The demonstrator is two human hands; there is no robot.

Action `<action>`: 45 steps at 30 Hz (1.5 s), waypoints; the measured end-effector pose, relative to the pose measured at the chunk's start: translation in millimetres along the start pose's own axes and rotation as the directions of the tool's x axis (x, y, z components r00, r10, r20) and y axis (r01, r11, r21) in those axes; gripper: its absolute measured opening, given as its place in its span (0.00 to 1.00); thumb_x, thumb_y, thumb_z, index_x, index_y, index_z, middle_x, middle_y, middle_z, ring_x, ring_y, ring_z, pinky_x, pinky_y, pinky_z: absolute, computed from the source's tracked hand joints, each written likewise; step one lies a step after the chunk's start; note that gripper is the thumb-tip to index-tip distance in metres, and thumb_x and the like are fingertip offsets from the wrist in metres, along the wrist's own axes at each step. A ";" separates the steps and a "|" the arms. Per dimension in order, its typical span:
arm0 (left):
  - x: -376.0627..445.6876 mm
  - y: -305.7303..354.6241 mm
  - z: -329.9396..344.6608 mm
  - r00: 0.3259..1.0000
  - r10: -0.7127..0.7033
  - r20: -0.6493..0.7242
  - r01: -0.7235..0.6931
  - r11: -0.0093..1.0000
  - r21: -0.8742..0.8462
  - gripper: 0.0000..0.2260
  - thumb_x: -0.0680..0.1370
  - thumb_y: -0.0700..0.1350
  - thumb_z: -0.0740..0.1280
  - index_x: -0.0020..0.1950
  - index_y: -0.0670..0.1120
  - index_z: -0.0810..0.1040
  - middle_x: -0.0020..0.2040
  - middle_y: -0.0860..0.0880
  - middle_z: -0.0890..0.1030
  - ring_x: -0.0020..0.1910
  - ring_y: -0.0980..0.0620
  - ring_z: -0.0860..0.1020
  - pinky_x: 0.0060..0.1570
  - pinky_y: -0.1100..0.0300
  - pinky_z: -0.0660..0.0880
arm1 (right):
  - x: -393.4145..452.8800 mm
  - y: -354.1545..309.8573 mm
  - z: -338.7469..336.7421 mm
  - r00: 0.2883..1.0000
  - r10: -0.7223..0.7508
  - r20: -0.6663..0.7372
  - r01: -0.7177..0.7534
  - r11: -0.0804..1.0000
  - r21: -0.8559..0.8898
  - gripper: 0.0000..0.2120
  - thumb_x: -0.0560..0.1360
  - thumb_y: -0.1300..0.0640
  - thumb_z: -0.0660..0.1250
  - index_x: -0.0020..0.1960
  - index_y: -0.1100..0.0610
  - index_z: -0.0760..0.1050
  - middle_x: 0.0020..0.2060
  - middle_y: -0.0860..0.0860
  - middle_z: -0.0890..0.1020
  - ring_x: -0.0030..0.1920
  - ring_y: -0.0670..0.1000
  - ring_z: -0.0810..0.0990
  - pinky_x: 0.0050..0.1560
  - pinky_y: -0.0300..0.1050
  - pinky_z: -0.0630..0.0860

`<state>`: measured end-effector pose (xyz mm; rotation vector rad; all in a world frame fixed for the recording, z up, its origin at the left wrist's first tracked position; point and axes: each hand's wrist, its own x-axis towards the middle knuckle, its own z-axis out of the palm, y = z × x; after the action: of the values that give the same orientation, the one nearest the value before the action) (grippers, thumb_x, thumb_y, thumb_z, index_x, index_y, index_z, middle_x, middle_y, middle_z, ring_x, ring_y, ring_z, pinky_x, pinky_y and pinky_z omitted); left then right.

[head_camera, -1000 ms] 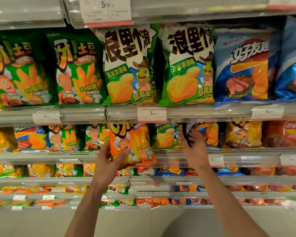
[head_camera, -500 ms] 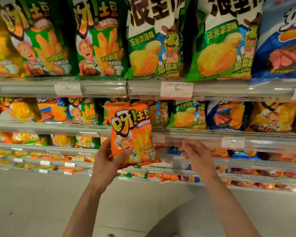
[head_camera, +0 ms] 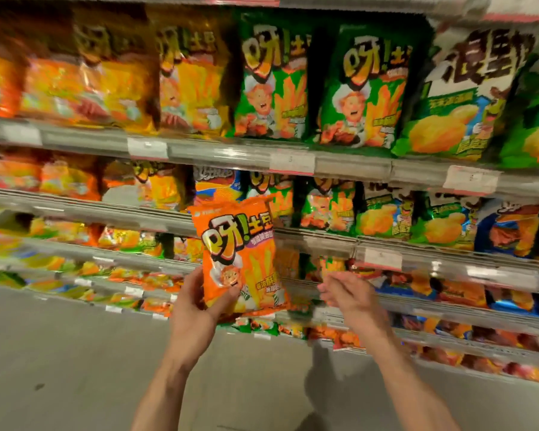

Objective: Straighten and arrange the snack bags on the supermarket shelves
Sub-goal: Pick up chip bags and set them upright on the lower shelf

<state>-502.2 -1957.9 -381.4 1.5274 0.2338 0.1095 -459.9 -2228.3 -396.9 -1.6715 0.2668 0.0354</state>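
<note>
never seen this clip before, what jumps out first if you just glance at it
The glossy orange snack bag with a cartoon chef and fries stands out at centre, held upright in front of the shelves by the left hand gripping its lower left corner. The right hand hovers beside it, holding nothing. Above, two shiny green snack bags of the same brand stand on the upper grey metal shelf.

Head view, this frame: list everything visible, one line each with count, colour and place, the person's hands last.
orange snack bag: one, orange, held upright in front of the shelves, centre.
green fries bags: two, green, top shelf, centre.
green chip bags: at least two, green and white, top shelf, right.
orange-yellow bags: several, blurred, top shelf, left.
price tags: several, white with red edge, on shelf rails.
floor: grey, below.
left hand: grips the orange snack bag's lower left corner.
right hand: holds nothing, beside the bag.
</note>
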 end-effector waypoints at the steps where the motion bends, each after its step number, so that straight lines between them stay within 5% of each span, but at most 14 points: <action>1: -1.2 1.2 -20.6 1.000 0.006 -0.013 -0.006 1.000 -0.010 0.24 0.70 0.47 0.79 0.65 0.51 0.79 0.57 0.49 0.86 0.55 0.45 0.86 0.50 0.42 0.84 | -2.4 -2.7 21.7 1.000 -0.012 0.016 0.012 1.000 -0.011 0.07 0.81 0.63 0.66 0.47 0.55 0.80 0.36 0.51 0.85 0.35 0.49 0.82 0.38 0.39 0.78; 5: -5.1 4.1 -93.1 0.995 0.009 -0.095 -0.017 0.997 -0.081 0.21 0.71 0.43 0.79 0.62 0.53 0.80 0.56 0.50 0.86 0.53 0.48 0.86 0.40 0.49 0.85 | -12.1 -10.7 92.3 0.993 -0.041 0.113 0.044 0.999 -0.023 0.05 0.81 0.62 0.66 0.50 0.57 0.81 0.40 0.54 0.86 0.34 0.46 0.83 0.36 0.35 0.79; 13: 21.6 2.3 -209.2 0.964 -0.027 -0.264 -0.009 0.991 -0.135 0.21 0.71 0.42 0.80 0.60 0.56 0.81 0.53 0.52 0.87 0.51 0.50 0.87 0.38 0.52 0.84 | 4.0 -37.2 225.4 0.973 -0.013 0.232 0.010 1.000 0.015 0.08 0.82 0.66 0.63 0.48 0.58 0.78 0.42 0.60 0.83 0.40 0.58 0.79 0.39 0.40 0.77; 17: 59.7 6.6 -251.4 0.959 -0.030 -0.283 -0.006 0.992 -0.127 0.22 0.71 0.42 0.79 0.62 0.53 0.79 0.54 0.51 0.87 0.51 0.49 0.87 0.38 0.51 0.84 | 31.6 -43.0 283.1 0.965 -0.016 0.260 0.013 1.000 0.010 0.07 0.82 0.65 0.63 0.51 0.58 0.79 0.45 0.60 0.84 0.43 0.57 0.80 0.40 0.35 0.79; 27: 162.2 26.8 -354.4 0.968 -0.064 -0.243 0.061 0.998 -0.021 0.25 0.69 0.44 0.80 0.64 0.52 0.78 0.54 0.50 0.87 0.51 0.47 0.87 0.39 0.49 0.85 | 103.5 -64.2 452.0 0.955 -0.065 0.291 0.057 0.998 0.037 0.06 0.82 0.58 0.66 0.52 0.58 0.81 0.38 0.49 0.86 0.37 0.48 0.82 0.36 0.33 0.78; 32: 200.5 19.2 -387.7 0.979 -0.087 -0.183 0.091 0.996 0.017 0.22 0.72 0.43 0.80 0.63 0.54 0.78 0.54 0.52 0.87 0.50 0.49 0.87 0.38 0.51 0.84 | 107.1 -65.6 509.6 0.954 -0.054 0.295 0.080 0.994 -0.074 0.12 0.81 0.50 0.68 0.39 0.46 0.84 0.40 0.51 0.87 0.46 0.51 0.84 0.55 0.55 0.79; 34: 215.4 17.6 -396.9 0.983 -0.106 -0.150 0.109 0.994 0.016 0.25 0.72 0.45 0.81 0.66 0.53 0.77 0.55 0.51 0.86 0.51 0.48 0.87 0.38 0.52 0.84 | 101.5 -68.6 520.0 0.952 -0.030 0.305 0.082 0.984 -0.157 0.11 0.78 0.39 0.67 0.41 0.39 0.84 0.44 0.48 0.87 0.50 0.51 0.85 0.58 0.57 0.80; 37: 242.9 11.2 -411.0 0.994 -0.095 -0.053 0.099 0.993 0.065 0.27 0.70 0.51 0.80 0.67 0.56 0.77 0.55 0.52 0.86 0.52 0.49 0.86 0.40 0.51 0.84 | 97.0 -74.5 532.9 0.924 -0.057 0.377 0.165 0.951 -0.261 0.20 0.78 0.32 0.60 0.46 0.47 0.81 0.41 0.48 0.86 0.44 0.49 0.84 0.50 0.51 0.80; 40: 268.0 4.9 -424.5 0.994 -0.110 0.025 0.107 0.988 0.107 0.31 0.68 0.58 0.81 0.68 0.60 0.76 0.59 0.56 0.85 0.57 0.53 0.84 0.49 0.48 0.85 | 87.5 -79.4 550.4 0.960 -0.080 0.268 0.122 0.982 -0.145 0.10 0.81 0.46 0.66 0.42 0.47 0.78 0.32 0.39 0.80 0.33 0.38 0.76 0.39 0.36 0.70; 42: 283.5 5.2 -431.3 0.992 -0.112 0.064 0.103 0.986 0.133 0.31 0.65 0.63 0.81 0.66 0.62 0.76 0.60 0.55 0.84 0.58 0.54 0.84 0.53 0.46 0.84 | 81.0 -81.6 559.2 0.977 -0.074 0.201 0.106 0.982 -0.154 0.07 0.80 0.46 0.68 0.53 0.48 0.81 0.41 0.39 0.84 0.40 0.39 0.81 0.42 0.33 0.73; 45: 306.5 13.0 -432.9 0.986 -0.076 0.149 0.050 0.983 0.176 0.31 0.65 0.65 0.80 0.66 0.63 0.77 0.60 0.57 0.85 0.59 0.54 0.83 0.58 0.43 0.82 | 74.8 -86.0 567.5 0.989 -0.032 0.142 0.055 0.985 -0.162 0.20 0.78 0.43 0.70 0.67 0.48 0.77 0.57 0.44 0.84 0.56 0.43 0.82 0.54 0.35 0.77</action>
<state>-297.9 -1468.8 -405.4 1.6895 0.1700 -0.0826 -294.7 -1673.5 -395.3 -1.8309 0.1241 0.1442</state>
